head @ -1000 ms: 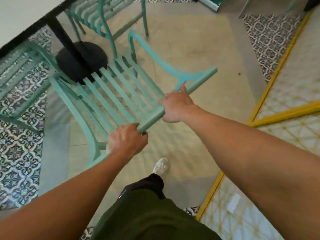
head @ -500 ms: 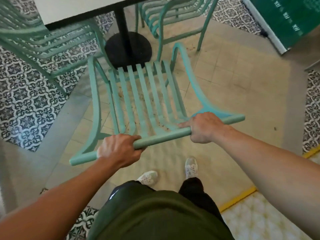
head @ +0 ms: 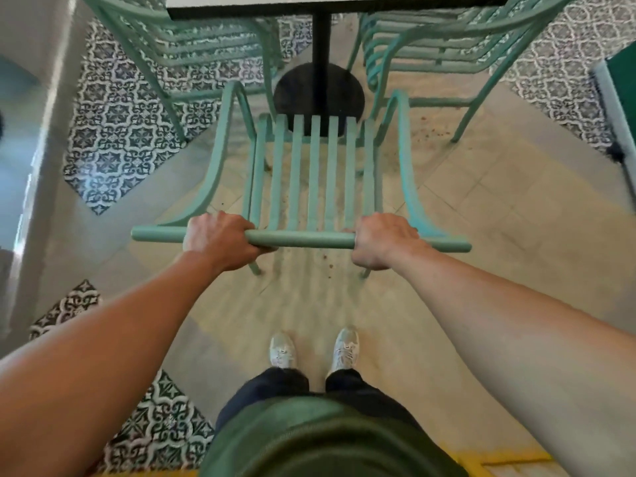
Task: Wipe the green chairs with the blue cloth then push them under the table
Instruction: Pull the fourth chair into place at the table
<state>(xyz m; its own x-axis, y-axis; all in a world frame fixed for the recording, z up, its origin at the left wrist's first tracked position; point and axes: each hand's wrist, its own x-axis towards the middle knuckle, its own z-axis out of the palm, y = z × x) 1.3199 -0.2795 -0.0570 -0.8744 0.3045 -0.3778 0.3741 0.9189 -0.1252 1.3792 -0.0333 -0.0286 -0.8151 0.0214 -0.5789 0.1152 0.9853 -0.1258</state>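
A green slatted metal armchair (head: 311, 173) stands squarely in front of the person, its seat front facing a white-topped table with a dark edge (head: 330, 3). The seat's leading edge lies near the round black pedestal base (head: 318, 94) of the table's black post; the chair is not under the tabletop.

Left hand (head: 220, 241) — fingers clenched around the round green top rail (head: 303, 239) of the chair back, left of centre. Right hand (head: 383, 241) — likewise wrapped over the same rail, right of centre. Both forearms extend straight toward the chair.

Two further green slatted chairs sit at the table: one at upper left (head: 179, 43), one at upper right (head: 447, 39), both partly under the tabletop.

Floor: pale square tiles (head: 499, 208) under the chair, with brown crumbs scattered on them; dark-and-white patterned tiles (head: 120, 132) to either side. White shoes (head: 282, 349) stand side by side behind the chair.

The blue cloth cannot be located in this view.
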